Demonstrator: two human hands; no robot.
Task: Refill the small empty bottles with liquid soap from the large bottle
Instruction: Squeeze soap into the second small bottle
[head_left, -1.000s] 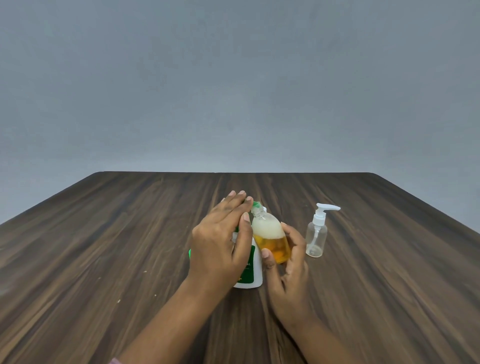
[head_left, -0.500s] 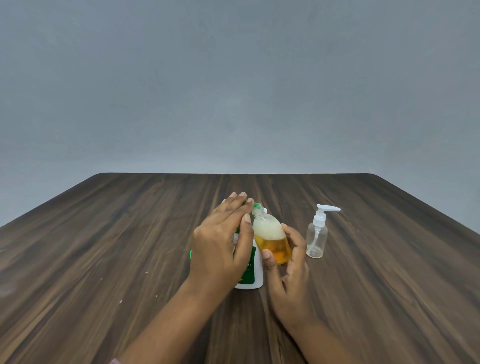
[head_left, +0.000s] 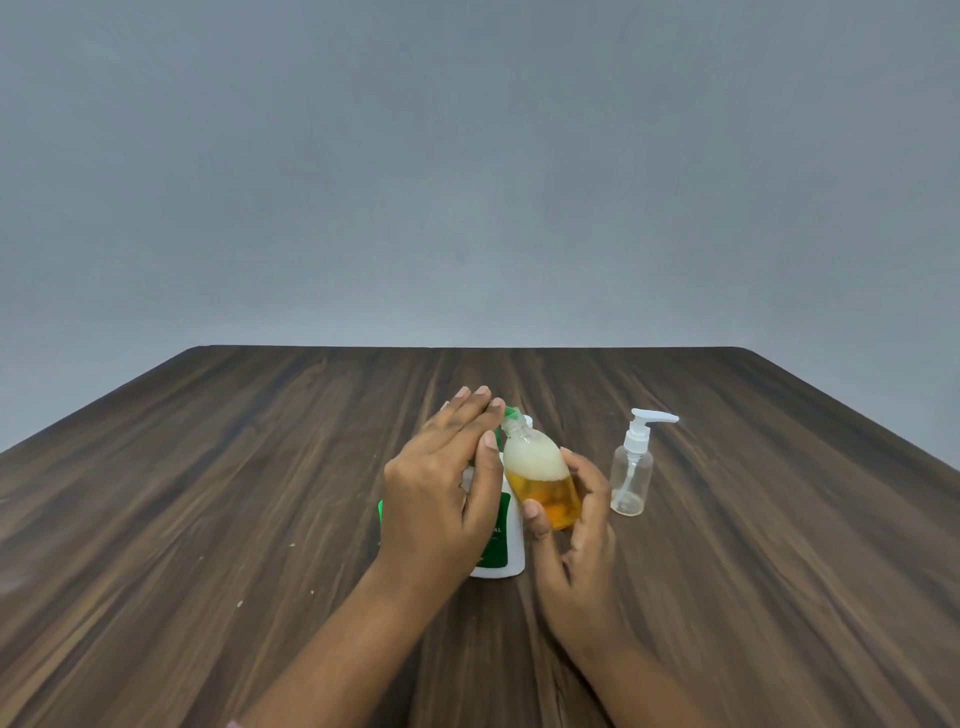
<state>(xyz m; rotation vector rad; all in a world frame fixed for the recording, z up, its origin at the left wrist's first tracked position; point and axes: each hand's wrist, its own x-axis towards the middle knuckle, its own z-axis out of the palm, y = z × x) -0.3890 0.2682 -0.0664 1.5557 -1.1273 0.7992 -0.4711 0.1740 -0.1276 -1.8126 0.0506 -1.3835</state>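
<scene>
Slipperiness was expected of the light small bottle (head_left: 540, 480), gripped low on its body by the right hand (head_left: 576, 545) at the spout (head_left: 511, 414) of the large bottle (head_left: 508, 545), pressed by the flat-fingered left hand (head_left: 436, 499).

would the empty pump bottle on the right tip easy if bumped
Probably: the pump bottle looks clear and empty, so likely very light. Its pump head stands tall over a narrow base, so a knock may topple it. Lying down, its round body might roll.
</scene>
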